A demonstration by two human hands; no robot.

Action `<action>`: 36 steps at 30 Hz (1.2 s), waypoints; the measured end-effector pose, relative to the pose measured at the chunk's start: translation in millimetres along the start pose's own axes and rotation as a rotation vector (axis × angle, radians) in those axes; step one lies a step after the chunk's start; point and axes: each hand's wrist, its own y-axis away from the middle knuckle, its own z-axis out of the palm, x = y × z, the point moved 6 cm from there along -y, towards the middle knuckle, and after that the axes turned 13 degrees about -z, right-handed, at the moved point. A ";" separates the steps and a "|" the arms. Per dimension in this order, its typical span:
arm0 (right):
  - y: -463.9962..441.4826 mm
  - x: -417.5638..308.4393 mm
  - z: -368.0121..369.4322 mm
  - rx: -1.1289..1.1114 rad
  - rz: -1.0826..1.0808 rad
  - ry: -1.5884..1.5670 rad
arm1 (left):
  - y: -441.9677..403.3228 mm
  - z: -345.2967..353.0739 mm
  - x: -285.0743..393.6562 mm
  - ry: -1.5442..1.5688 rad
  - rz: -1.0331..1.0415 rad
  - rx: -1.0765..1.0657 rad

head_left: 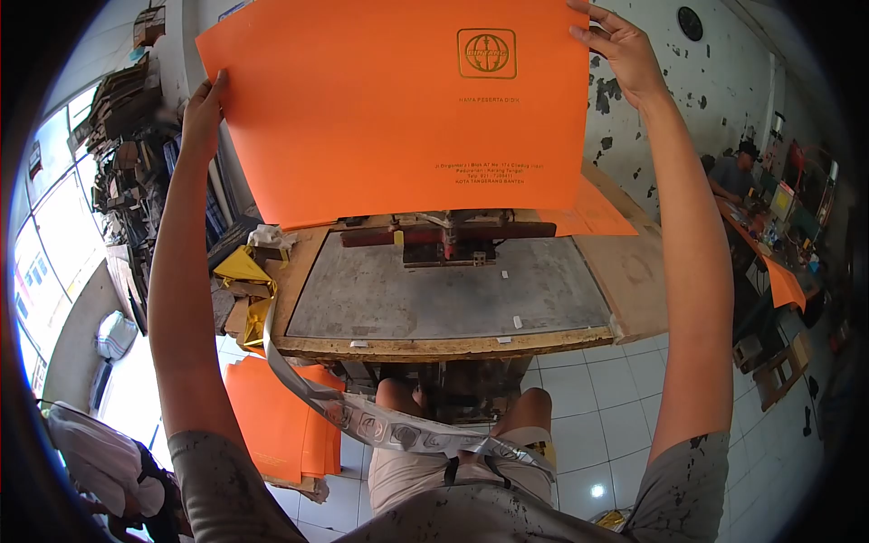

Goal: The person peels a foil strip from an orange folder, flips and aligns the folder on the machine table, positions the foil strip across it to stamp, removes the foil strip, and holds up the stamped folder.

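A large orange cardstock sheet [362, 118] is raised in front of me, printed with a gold globe emblem and small lettering on its right half. Its left edge is pinched by my left hand [205, 107], closed on it. At the upper right corner my right hand [623, 52] is closed on the same sheet. Below it lies the grey metal bed [380, 294] of a stamping press, whose red-brown bar and head [448, 237] are partly hidden by the sheet. A used foil strip [398, 430] trails from the bench's left side across my lap.
Orange sheets [272, 421] are stacked low at the left, and another orange sheet [597, 213] lies behind the press. Crumpled gold foil [244, 265] hangs by the wooden bench edge [453, 346]. A person [733, 172] sits at a bench on the far right.
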 end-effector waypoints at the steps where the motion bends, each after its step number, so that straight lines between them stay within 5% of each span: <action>1: 0.6 -1.5 0.4 0.000 -0.002 -0.011 | 0.7 0.1 0.2 -0.001 0.002 -0.004; 16: 14.6 7.5 -10.9 -0.121 -0.130 0.029 | 9.8 1.9 -24.1 -0.036 -0.050 -0.057; 36: 21.0 14.5 -6.2 -0.061 -0.041 -0.046 | 8.7 9.1 -35.8 -0.035 -0.064 -0.053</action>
